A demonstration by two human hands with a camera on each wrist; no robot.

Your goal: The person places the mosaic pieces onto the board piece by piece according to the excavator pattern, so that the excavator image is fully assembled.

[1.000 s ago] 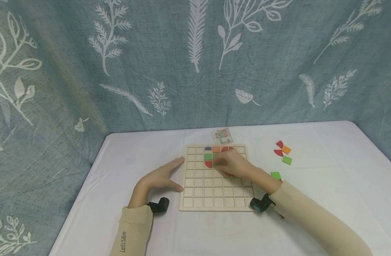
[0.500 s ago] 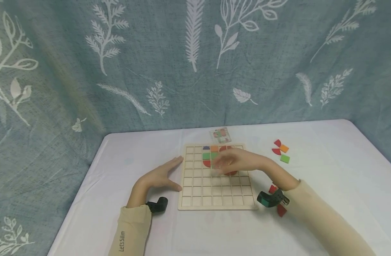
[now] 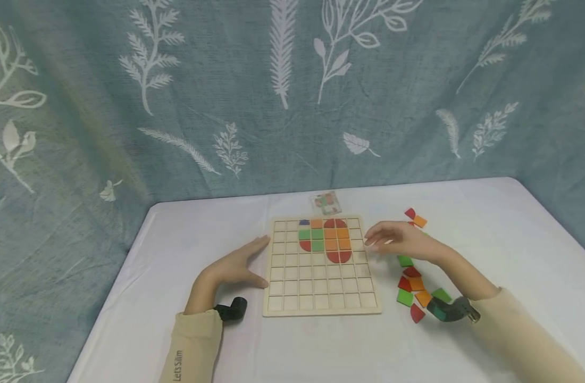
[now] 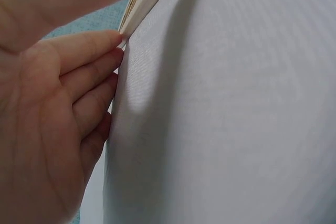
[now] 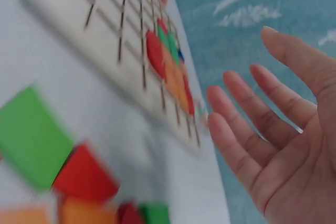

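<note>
A square wooden grid board (image 3: 302,287) lies flat on the table. Coloured tiles fill some of its upper cells: orange squares (image 3: 337,238), green squares (image 3: 311,234), red quarter-rounds (image 3: 339,257) and a small blue piece (image 3: 304,222). At the board's left edge my left hand (image 3: 232,266) touches the rim with fingertips and thumb, fingers straight. Just off the board's right edge hovers my right hand (image 3: 407,242), above the table. In the right wrist view its fingers (image 5: 273,114) are relaxed and apart, holding nothing.
Loose red, orange and green tiles (image 3: 417,283) lie scattered right of the board, partly under my right hand and forearm. A small patterned card (image 3: 325,203) lies behind the board. A blue-green leaf-print curtain (image 3: 254,101) hangs behind the white table (image 3: 321,346).
My right hand has moved from over the tiled cells to the right, past the board's edge, uncovering the orange and red tiles. My left hand stays at the board's left edge.
</note>
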